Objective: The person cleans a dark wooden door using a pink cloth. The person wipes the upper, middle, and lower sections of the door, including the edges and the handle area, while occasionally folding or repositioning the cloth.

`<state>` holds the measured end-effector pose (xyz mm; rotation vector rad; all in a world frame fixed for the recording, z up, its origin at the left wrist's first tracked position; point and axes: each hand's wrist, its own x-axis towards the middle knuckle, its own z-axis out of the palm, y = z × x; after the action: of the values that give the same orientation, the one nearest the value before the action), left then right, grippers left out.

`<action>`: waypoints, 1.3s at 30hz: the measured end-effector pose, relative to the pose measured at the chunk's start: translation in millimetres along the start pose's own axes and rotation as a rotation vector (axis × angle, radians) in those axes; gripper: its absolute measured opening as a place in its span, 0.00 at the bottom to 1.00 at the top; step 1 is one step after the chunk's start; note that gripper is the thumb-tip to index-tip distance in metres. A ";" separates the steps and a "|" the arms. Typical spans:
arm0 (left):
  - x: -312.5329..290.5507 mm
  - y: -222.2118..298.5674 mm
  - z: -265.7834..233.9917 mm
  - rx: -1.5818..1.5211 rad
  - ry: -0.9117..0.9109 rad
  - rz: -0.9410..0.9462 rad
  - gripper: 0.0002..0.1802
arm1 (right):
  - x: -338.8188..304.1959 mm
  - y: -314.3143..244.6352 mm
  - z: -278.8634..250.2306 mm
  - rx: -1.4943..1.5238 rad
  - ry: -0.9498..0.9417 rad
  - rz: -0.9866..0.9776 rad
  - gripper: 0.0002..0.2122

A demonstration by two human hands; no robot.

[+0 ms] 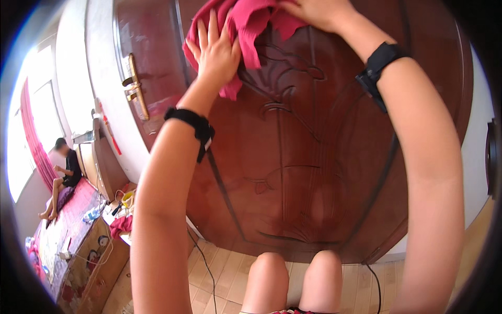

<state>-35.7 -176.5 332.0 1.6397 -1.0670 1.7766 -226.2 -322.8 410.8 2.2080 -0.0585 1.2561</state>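
A pink cloth (251,23) lies bunched against the upper part of a dark red-brown door (329,152) with carved plant lines. My left hand (215,49) presses flat on the cloth, its fingers spread. At the cloth's right edge, my right hand (321,11) has its fingers on the fabric, pinching it; the fingertips are partly cut off by the picture's top edge. Both arms reach upward, and each wrist wears a black strap. Left of the cloth, a gold door handle (136,89) is fixed to the door.
At the left, a person in dark clothes sits on a bed (63,230) near a window with a pink curtain (35,131). Beside the bed stands a cluttered table (123,209). Black cables (209,267) run over the tiled floor (230,267) near my knees. A dark round object (490,157) is at the right wall.
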 end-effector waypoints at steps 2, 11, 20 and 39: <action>36.9 24.8 5.1 0.106 0.054 0.094 0.28 | -17.5 38.6 -11.1 -0.209 0.092 0.108 0.27; 114.8 148.1 27.2 -0.029 0.277 0.365 0.25 | -111.5 174.8 -12.3 -0.332 0.362 0.177 0.23; 140.8 187.9 43.2 0.006 0.299 0.316 0.28 | -138.5 203.3 -12.2 -0.307 0.443 0.103 0.25; 126.7 203.8 46.7 -0.116 0.299 0.447 0.29 | -119.4 173.9 -53.1 0.165 0.240 0.129 0.23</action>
<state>-189.3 -349.7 411.0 1.0763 -1.4368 2.1062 -388.1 -467.9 417.5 2.2019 -0.0023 1.6414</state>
